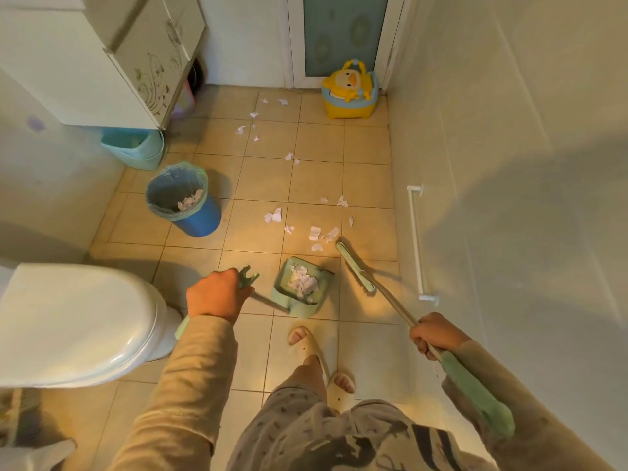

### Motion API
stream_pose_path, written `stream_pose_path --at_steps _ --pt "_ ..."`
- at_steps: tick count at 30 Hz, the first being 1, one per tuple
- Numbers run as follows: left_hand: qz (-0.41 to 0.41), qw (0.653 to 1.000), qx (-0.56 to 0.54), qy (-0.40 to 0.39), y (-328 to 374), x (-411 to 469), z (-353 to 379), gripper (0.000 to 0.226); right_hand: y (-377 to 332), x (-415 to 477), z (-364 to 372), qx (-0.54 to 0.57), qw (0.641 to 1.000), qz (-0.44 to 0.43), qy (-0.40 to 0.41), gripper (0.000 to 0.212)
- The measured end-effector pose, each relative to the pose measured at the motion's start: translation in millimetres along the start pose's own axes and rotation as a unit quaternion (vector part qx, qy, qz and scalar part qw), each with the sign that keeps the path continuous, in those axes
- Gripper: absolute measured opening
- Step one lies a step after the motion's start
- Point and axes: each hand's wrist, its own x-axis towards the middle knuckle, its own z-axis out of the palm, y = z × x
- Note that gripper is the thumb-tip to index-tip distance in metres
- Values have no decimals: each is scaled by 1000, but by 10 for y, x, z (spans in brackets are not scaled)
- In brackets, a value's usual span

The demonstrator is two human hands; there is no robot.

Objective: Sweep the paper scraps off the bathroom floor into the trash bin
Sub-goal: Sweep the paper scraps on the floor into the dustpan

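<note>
My left hand (217, 295) grips the handle of a green dustpan (300, 287) that rests on the tiled floor with crumpled paper in it. My right hand (433, 334) holds the long handle of a green broom (355, 268), whose head lies just right of the dustpan. White paper scraps (317, 232) lie right in front of the broom head, and several more scraps (273, 216) are scattered toward the far door. A blue trash bin (183, 198) with a plastic liner stands to the left and holds some paper.
A white toilet (74, 321) is at near left. A cabinet (112, 52) hangs at far left with a light blue bin (136, 146) beneath it. A yellow duck potty (350, 90) sits by the door. A white rail (416, 243) runs along the right wall. My slippered feet (323, 362) stand behind the dustpan.
</note>
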Motion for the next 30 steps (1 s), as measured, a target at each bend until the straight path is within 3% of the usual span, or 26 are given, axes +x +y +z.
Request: stream_pose_path --at_steps 5,12,17,20,23,27,30 --pt "0 1000 -6 -18 0 514 -139 40 -383 238 -86 22 1000 9 8 26" --pt "9 999 -15 -36 -41 1033 -291 41 -976 480 -179 -21 1000 6 1 28" --pt "3 998 -18 -57 43 1264 -352 39 -1479 617 -312 -104 994 -12 5 20" --pt "-11 998 -14 -67 136 1381 -393 38 -1783 768 -384 -146 989 -23 8 3" --pt "-14 997 -7 -71 288 1439 -425 35 -2054 955 -427 -185 982 -27 8 4" --pt "-5 996 10 -83 468 1474 -450 31 -2332 1191 -412 -247 968 -34 13 23" --pt "-15 996 14 -84 477 1502 -458 29 -2397 1315 -348 -268 963 -29 5 25"
